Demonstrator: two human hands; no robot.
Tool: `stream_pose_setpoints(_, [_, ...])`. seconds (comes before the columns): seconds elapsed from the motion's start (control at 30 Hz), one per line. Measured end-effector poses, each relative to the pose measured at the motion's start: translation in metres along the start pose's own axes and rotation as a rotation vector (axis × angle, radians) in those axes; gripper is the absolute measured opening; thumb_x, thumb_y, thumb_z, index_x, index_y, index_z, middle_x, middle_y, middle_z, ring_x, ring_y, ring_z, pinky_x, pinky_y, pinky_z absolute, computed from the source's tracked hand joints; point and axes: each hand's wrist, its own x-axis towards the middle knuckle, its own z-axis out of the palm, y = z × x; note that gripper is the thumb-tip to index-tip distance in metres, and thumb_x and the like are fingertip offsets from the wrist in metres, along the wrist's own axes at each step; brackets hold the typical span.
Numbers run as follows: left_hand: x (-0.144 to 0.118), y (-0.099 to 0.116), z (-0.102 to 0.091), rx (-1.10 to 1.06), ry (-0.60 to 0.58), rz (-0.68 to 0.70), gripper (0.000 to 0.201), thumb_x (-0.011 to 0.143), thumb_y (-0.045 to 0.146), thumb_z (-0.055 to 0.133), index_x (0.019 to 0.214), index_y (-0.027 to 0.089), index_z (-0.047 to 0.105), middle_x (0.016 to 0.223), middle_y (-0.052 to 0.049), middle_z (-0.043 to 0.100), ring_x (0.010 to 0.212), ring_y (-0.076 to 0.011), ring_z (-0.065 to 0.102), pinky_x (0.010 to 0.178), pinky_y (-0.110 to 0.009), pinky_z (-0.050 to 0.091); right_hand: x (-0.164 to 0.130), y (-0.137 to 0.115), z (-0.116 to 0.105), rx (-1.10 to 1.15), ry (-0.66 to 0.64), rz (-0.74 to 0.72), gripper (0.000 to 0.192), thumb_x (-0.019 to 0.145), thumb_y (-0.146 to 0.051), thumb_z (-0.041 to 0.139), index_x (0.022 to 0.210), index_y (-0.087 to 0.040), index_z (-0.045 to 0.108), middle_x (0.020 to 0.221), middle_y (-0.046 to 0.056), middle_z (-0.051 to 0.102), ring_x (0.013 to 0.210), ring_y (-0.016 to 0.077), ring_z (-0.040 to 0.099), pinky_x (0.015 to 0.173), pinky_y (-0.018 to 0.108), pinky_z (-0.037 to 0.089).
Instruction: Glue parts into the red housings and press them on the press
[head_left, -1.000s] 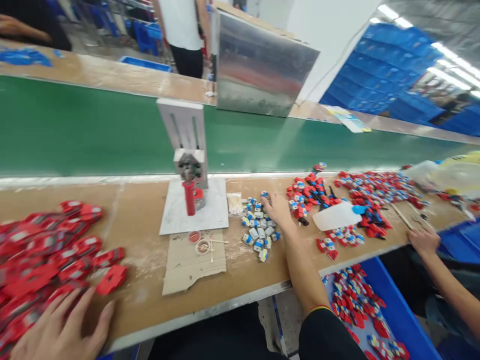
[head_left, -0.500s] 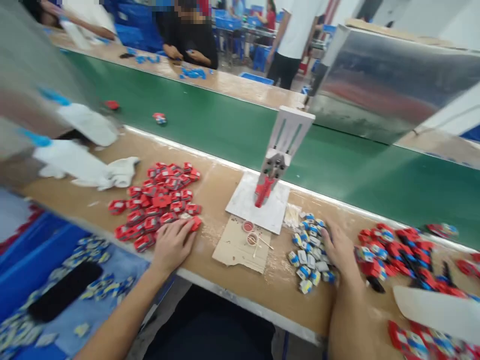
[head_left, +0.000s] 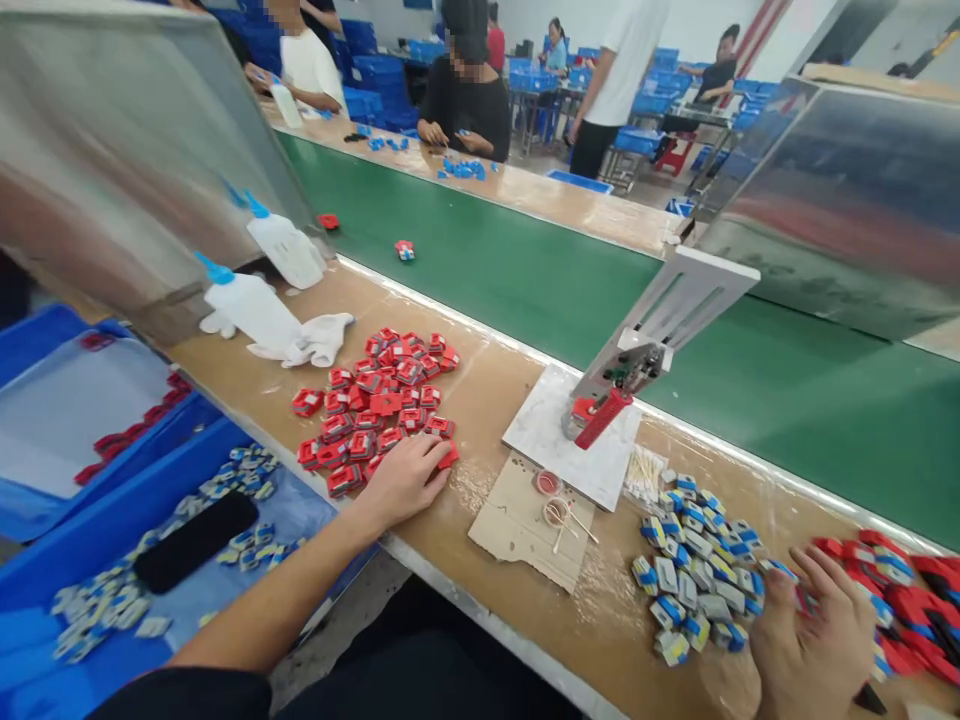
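Note:
My left hand rests at the near right edge of a pile of red plastic car-shaped parts. Its fingers are curled over one red part, which peeks out past the fingertips. On the right, my right hand lies between a heap of grey, blue and yellow blocks and red-and-blue assembled pieces. Its thumb and fingers are apart. Small blue and red bits show in the gap, and I see no firm grip on them.
A lever press with a red handle stands on a white plate. Before it lies cardboard with small cups and cotton swabs. Behind runs a green belt. White bottles and blue bins are at left. Co-workers sit opposite.
The camera has turned left, so the scene sits further right. My right hand has moved toward the red-and-blue pieces, its thumb spread. My left hand stays on the same red part.

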Motion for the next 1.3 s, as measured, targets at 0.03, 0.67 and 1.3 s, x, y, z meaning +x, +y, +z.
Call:
stream_pose_setpoints(0.03, [0.0,0.0,0.002,-0.051,0.023,0.002,0.019,0.095,0.021,0.058,0.111,0.021,0.067,0.109,-0.01,0.075,0.101,-0.0266,0.073,0.091,-0.039,0.058,-0.001,-0.01,-0.005,0.003,0.022,-0.009,0.048,0.098,-0.061,0.057,0.119,-0.022,0.076,0.117,0.022,0.076,0.119,0.0455,0.07,0.105,0.072,0.053])
stream_pose_setpoints(0.67, [0.078,0.064,0.046,-1.329,0.112,0.052,0.06,0.077,0.042,0.093,0.128,0.022,0.069,0.108,-0.007,0.075,0.09,-0.0182,0.075,0.08,-0.03,0.063,-0.013,-0.133,0.044,0.331,-0.788,-0.413,0.008,0.102,-0.023,0.065,0.099,-0.024,0.073,0.087,0.005,0.077,0.081,0.0204,0.071,0.072,0.032,0.056])
stream_pose_setpoints(1.3, [0.064,0.069,0.039,-1.753,0.081,-0.192,0.045,0.072,0.041,0.096,0.079,0.018,0.058,0.086,-0.004,0.076,0.072,-0.0135,0.071,0.066,-0.023,0.057,-0.015,-0.143,0.071,0.472,-0.651,-0.394,0.011,0.099,-0.015,0.067,0.096,-0.024,0.072,0.082,0.002,0.078,0.074,0.0173,0.07,0.067,0.03,0.055])
